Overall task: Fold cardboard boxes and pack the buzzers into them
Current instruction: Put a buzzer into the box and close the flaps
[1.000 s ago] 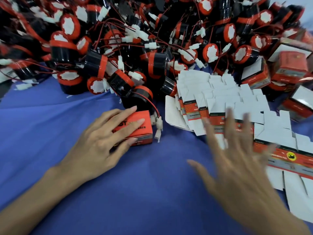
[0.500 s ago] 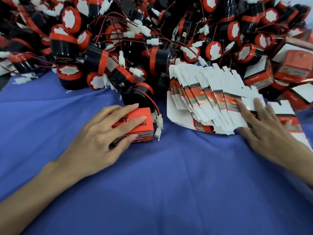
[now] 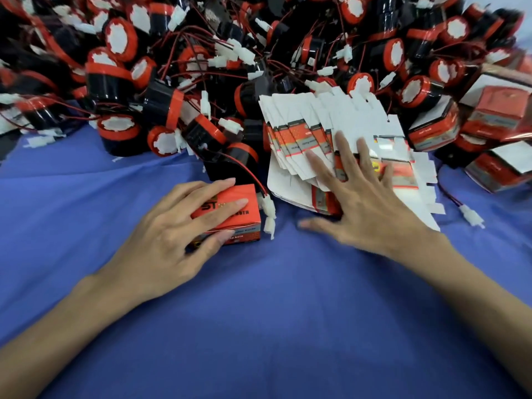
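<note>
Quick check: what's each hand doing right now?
Left hand: closed on the folded box.
Right hand: open, fingers spread flat on the box blanks, gripping nothing.

A blue cloth-covered tabletop fills the lower half of the view and runs on to both side edges. The cloth lies mostly smooth, with soft creases and shallow folds across its middle (the wide lens bends its far edge into a curve). It looks matte and of a single colour, with no pattern or print. In the far upper right corner shows a small pale grey-blue patch of background, too blurred to tell what it is.
</note>
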